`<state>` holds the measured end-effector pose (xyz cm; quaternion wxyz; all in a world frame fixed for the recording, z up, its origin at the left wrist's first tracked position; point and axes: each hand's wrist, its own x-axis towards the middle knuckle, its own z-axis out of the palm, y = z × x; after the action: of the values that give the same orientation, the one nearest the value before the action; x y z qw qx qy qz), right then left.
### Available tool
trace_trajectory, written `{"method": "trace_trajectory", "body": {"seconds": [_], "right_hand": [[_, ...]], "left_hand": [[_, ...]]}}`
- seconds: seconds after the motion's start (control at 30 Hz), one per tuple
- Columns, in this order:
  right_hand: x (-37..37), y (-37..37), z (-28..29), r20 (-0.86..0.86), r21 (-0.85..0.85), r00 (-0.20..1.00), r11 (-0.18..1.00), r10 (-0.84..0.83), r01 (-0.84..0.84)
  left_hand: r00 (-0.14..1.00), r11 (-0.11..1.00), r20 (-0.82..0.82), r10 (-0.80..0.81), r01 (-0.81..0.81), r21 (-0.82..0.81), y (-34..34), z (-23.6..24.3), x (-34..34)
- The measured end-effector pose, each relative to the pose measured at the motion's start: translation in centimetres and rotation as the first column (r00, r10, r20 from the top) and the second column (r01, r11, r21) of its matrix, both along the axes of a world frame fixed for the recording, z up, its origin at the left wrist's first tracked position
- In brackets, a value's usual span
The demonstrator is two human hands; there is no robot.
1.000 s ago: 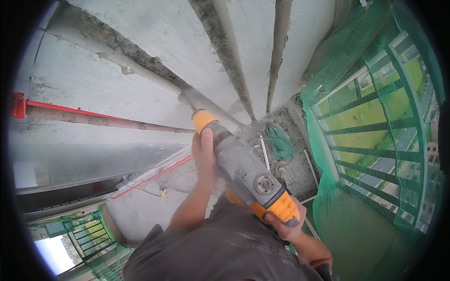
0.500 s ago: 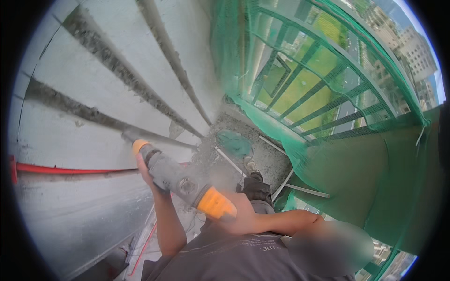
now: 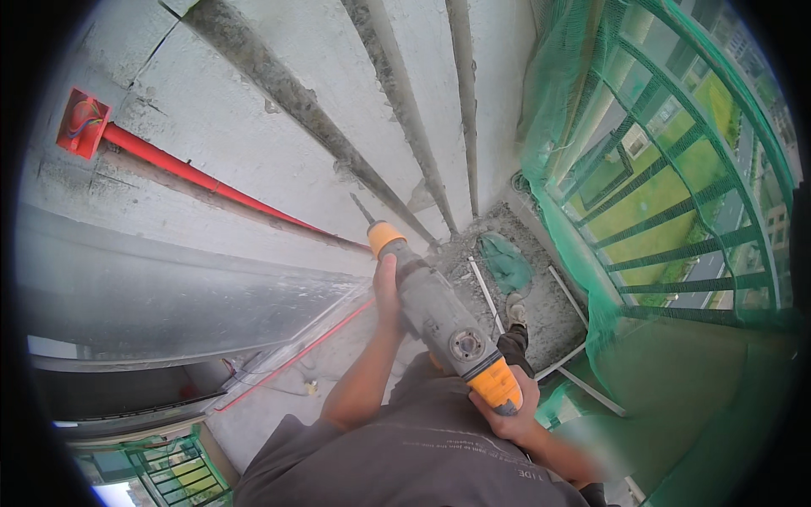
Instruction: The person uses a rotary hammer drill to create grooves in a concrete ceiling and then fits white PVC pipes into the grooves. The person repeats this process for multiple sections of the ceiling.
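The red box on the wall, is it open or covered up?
Open. The red box has no cover over its front, and coloured wires show inside it.

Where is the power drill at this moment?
The power drill is near the head view's centre, left of the green netting, held by the left hand and right hand.

The drill [image 3: 435, 311] is grey and orange — pipe [image 3: 190, 173] red, netting [image 3: 601, 338] green.
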<state>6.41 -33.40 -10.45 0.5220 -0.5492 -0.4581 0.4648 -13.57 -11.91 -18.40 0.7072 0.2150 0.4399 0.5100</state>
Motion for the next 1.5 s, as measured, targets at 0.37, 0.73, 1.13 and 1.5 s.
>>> {"method": "trace_trajectory", "body": {"seconds": [0.37,0.73,1.13,1.5], "right_hand": [[-2.7,3.1,-1.3,0.013,0.044,1.000,0.999,-0.022,0.022],[2.3,7.4,-0.8,0.070,0.001,0.998,1.000,0.007,-0.007],[9.3,13.0,5.1,-0.235,-0.263,0.971,0.959,0.039,-0.102],[13.9,7.4,5.2,0.074,-0.191,0.973,0.961,0.217,-0.199]], "left_hand": [[0.963,0.987,-0.244,0.114,-0.082,0.138,3.4,-0.2,-2.0],[0.923,0.979,-0.343,0.174,-0.124,0.163,5.1,3.6,2.2],[0.929,0.951,-0.207,0.308,-0.300,0.070,7.7,5.3,7.4],[0.986,0.981,-0.008,0.169,-0.169,-0.096,2.7,3.6,11.2]]}}
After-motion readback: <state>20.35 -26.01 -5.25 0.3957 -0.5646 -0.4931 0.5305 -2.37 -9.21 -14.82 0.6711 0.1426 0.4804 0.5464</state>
